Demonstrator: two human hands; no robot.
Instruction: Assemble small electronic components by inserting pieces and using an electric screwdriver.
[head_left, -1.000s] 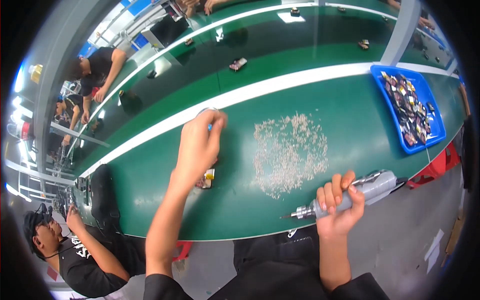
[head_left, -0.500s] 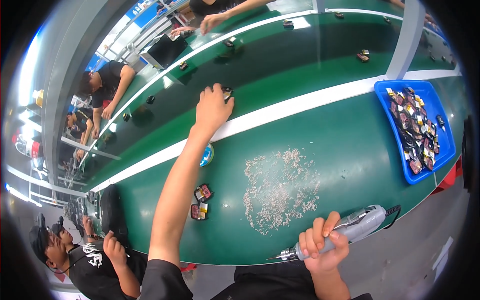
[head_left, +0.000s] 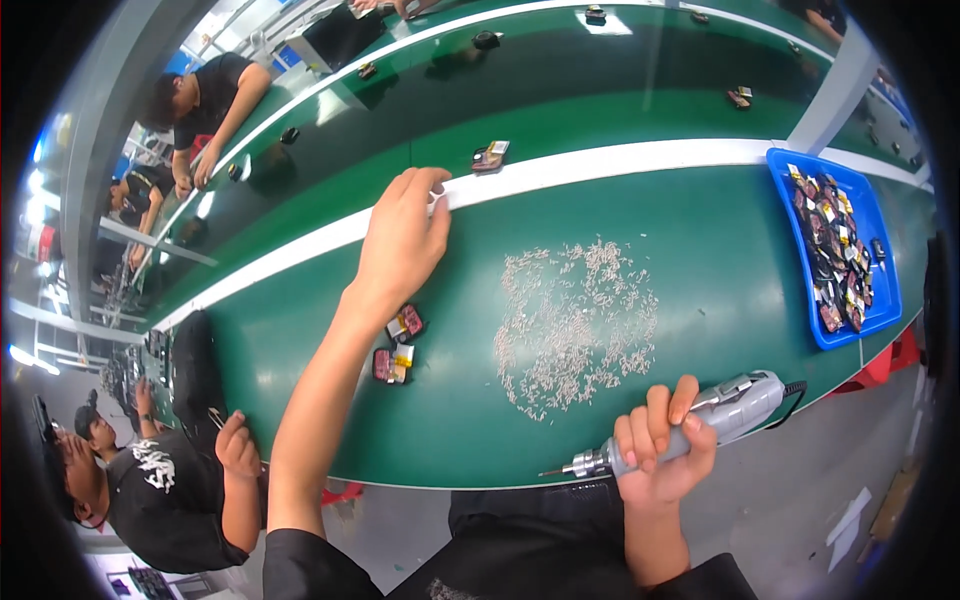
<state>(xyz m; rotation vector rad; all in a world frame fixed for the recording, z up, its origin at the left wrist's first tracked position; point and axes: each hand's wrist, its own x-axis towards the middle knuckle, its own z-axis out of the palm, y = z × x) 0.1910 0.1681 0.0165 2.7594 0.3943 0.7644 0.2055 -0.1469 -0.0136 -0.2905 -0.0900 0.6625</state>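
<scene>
My right hand (head_left: 660, 440) is wrapped round a grey electric screwdriver (head_left: 735, 405) at the table's front edge, its bit pointing left. My left hand (head_left: 400, 238) hovers by the white rail (head_left: 600, 162), fingers curved, with a gap between thumb and forefinger and nothing seen in them. Just beyond its fingertips, a small black and pinkish electronic unit with a yellow and white piece (head_left: 490, 156) lies on the green belt. Two similar units (head_left: 392, 364) (head_left: 405, 323) rest on the table beside my left forearm. Many tiny pale screws (head_left: 575, 330) are spread over the table's middle.
A blue tray (head_left: 893, 300) piled with similar units stands at the right. More units (head_left: 739, 97) are scattered along the belt (head_left: 600, 110). A grey post (head_left: 835, 100) rises behind the tray. Co-workers sit across the belt, and one (head_left: 165, 490) sits close on my left.
My left hand has let go of the unit on the belt and drawn back toward the table. That unit now lies uncovered. The view has shifted; my right hand still grips the screwdriver.
</scene>
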